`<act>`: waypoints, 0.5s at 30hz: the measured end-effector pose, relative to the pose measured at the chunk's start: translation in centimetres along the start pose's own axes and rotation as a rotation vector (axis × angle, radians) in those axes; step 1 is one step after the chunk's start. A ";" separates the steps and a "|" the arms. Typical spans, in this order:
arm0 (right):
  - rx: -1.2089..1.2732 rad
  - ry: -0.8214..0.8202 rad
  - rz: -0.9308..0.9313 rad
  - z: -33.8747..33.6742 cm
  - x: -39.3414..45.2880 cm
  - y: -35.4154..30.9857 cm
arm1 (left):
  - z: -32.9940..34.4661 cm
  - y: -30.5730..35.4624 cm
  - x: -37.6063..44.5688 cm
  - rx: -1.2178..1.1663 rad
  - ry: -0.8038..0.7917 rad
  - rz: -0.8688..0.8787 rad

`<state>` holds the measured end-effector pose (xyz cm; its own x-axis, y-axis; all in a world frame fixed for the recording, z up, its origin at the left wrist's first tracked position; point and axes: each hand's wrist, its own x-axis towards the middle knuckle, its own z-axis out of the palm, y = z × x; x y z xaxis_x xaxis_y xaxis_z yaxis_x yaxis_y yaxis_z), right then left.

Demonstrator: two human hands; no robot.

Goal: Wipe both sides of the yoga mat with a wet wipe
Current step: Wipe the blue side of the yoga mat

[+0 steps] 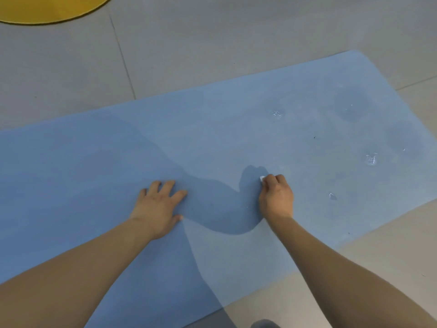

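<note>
A blue yoga mat (pixel 236 129) lies flat on the tiled floor and runs across the view from lower left to upper right. My left hand (pixel 159 204) rests palm down on the mat with its fingers spread, holding nothing. To its right, my right hand (pixel 275 196) is curled into a fist on the mat around a small white wet wipe (pixel 262 178), of which only a bit shows at the fingertips. Darker damp patches and small white flecks (pixel 370 159) mark the mat's right part.
Grey floor tiles (pixel 189 55) surround the mat. A round yellow rug (pixel 47 8) lies at the upper left corner. A dark object (pixel 264 324) shows at the bottom edge, below the mat's near side.
</note>
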<state>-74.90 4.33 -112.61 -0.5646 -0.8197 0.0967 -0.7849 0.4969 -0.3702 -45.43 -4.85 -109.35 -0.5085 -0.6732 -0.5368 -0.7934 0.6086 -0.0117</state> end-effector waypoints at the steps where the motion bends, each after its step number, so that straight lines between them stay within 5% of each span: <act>1: 0.031 -0.016 -0.022 0.5 -1.2 -1.4 | 0.1 0.0 0.1 0.002 -0.007 -0.004; 7: 0.131 -0.382 -0.580 3.0 -12.0 -10.4 | 1.8 -0.5 -0.4 -0.033 -0.089 -0.017; 10: 0.113 -0.363 -0.749 2.2 -10.1 -8.8 | 1.8 -0.8 -0.6 -0.031 -0.144 0.009; 15: -0.067 -0.105 -0.188 -1.2 -1.8 2.2 | 1.2 -1.1 -0.5 0.019 -0.197 0.052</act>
<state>-75.94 7.31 -112.49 -0.3802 -0.9229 0.0601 -0.8908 0.3479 -0.2923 -43.92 -4.68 -110.07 -0.4716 -0.5467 -0.6919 -0.7603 0.6496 0.0050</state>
